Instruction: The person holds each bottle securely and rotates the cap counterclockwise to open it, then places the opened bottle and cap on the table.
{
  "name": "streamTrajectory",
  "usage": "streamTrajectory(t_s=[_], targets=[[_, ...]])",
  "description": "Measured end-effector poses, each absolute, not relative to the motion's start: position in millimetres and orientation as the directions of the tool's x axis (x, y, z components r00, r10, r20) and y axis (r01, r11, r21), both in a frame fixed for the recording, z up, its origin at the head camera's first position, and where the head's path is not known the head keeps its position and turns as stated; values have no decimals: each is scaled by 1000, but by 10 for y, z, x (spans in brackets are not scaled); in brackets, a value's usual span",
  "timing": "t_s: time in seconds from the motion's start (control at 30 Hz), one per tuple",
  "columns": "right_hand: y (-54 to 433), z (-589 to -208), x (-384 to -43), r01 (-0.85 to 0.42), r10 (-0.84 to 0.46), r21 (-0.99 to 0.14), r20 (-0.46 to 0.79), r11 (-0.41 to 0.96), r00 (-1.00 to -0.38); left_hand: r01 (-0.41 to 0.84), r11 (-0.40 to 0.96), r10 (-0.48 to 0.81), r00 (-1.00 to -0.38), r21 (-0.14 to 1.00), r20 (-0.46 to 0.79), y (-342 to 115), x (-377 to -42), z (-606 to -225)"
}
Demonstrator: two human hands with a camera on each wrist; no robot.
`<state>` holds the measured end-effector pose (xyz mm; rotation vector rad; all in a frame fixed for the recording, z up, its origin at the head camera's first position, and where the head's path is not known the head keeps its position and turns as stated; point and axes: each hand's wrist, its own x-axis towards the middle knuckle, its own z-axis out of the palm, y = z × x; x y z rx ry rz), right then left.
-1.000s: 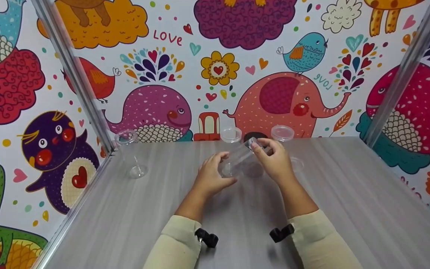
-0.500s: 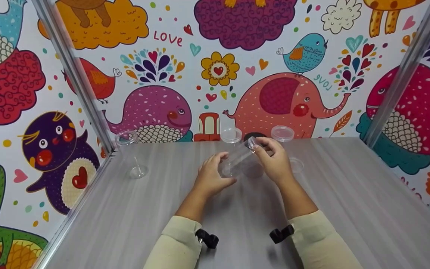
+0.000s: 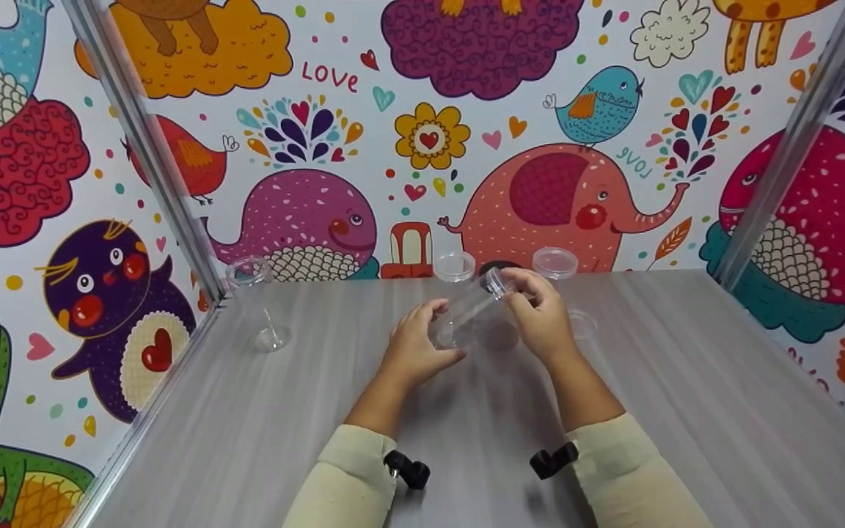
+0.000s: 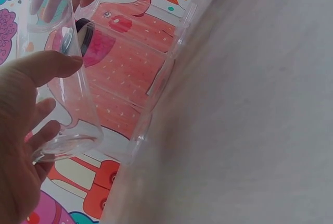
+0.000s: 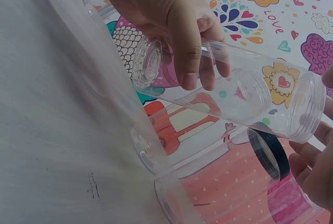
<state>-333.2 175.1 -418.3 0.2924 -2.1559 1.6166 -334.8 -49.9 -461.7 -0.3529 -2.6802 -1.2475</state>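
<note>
A clear plastic jar (image 3: 469, 312) is held tilted, its base low on the left and its ribbed mouth end up to the right. My left hand (image 3: 416, 345) grips it near the base; in the left wrist view the thumb lies across the clear wall. My right hand (image 3: 541, 315) has its fingers curled about the mouth end, with thumb and fingertips at the rim. In the right wrist view the jar's inside looks see-through, and both hands (image 5: 182, 31) appear at its opposite ends. Just behind it stands a jar with a black lid (image 5: 268, 153).
Clear jars stand along the back of the grey table (image 3: 305, 433): one with its top (image 3: 454, 265) behind the held jar, another with its top (image 3: 555, 262) to the right. A further clear jar (image 3: 272, 338) stands at the left. A cartoon-printed wall (image 3: 349, 147) closes the back.
My right thumb and fingers have shifted slightly round the mouth end, baring more of the rim. The left hand and the jar's tilt stay nearly the same.
</note>
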Motion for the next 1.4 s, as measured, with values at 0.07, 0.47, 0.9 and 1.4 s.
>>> streamTrajectory(t_s=[0.07,0.47,0.9,1.4], targets=[[1753,-4180,-3327,-410,80,-862,451,297,-889,281,623,143,-958,730,247,-499,-3350,-4619],[1777,-4189,-3349,-347,115,-829,434,438,-893,315,596,160,-948,738,275,-497,-3344,-4636],[1762,-4195,-3342,-315,115,-852,394,419,-912,311,604,157,-949,734,273,-493,-3337,-4629],[1729,-4177,-3323,-495,30,-844,511,207,-859,275,597,127,-960,754,249,-488,-3344,-4649]])
